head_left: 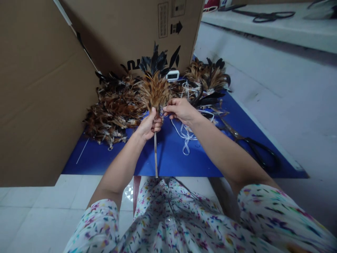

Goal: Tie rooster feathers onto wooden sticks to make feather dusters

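A feather duster (155,88) with brown and black plumes stands upright in front of me, its thin stick (156,154) pointing down toward the table's front edge. My left hand (150,125) is closed around the stick just under the feathers. At the right side of the plumes' base, my right hand (179,109) is closed in a pinch; what lies between its fingertips is too small to make out. White ribbon (186,135) lies in loose loops on the blue table below my right hand.
Piles of brown feathers (113,109) lie left, with another feather bunch (209,75) at the back right. Large scissors (250,144) rest on the blue tabletop (200,165) at right. A small white digital device (172,76) stands behind. Cardboard (118,31) walls the back and left.
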The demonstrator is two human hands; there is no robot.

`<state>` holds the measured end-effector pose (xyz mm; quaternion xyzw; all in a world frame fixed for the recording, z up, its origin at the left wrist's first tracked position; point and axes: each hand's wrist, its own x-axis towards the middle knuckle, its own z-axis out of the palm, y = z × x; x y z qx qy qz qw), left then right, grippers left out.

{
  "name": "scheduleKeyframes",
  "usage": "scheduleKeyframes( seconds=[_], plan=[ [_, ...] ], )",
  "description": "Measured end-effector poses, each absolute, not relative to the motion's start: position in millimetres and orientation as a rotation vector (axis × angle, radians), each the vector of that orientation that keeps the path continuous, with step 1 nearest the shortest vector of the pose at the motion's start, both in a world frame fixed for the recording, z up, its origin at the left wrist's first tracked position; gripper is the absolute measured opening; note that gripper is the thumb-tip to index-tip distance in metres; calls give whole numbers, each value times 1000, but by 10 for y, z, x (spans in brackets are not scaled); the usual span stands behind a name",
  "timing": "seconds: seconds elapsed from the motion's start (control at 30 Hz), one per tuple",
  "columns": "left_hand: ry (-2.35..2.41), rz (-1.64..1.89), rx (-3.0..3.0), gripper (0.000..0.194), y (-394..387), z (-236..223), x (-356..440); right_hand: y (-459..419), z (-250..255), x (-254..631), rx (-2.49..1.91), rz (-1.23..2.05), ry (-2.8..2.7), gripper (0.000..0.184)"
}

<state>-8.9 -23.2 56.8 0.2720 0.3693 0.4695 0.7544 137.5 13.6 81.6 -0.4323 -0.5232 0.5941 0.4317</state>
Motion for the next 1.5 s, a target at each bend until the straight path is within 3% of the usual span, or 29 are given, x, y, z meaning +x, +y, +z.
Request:
scheduleKeyframes(
  seconds=[0.2, 0.33, 0.87, 1.3, 1.5],
  plan=[
    [754, 963, 561, 66, -219, 587, -112, 112, 835, 1383, -1053, 1468, -1322, 20],
    [715, 945, 560, 70, -213, 569, -128, 54, 873, 1373, -1026, 1477, -1391, 18],
    [906, 1042, 534, 51, -232, 550, -28, -29, 716, 1209, -1137, 1357, -1456, 17],
    [942, 1062, 587, 54, -274, 574, 13, -71, 640, 1122, -1148, 1302, -1365, 16],
    [947, 1066, 617, 50, -287, 581, 15, -80, 646, 1116, -1180, 1429, -1254, 21]
  ],
)
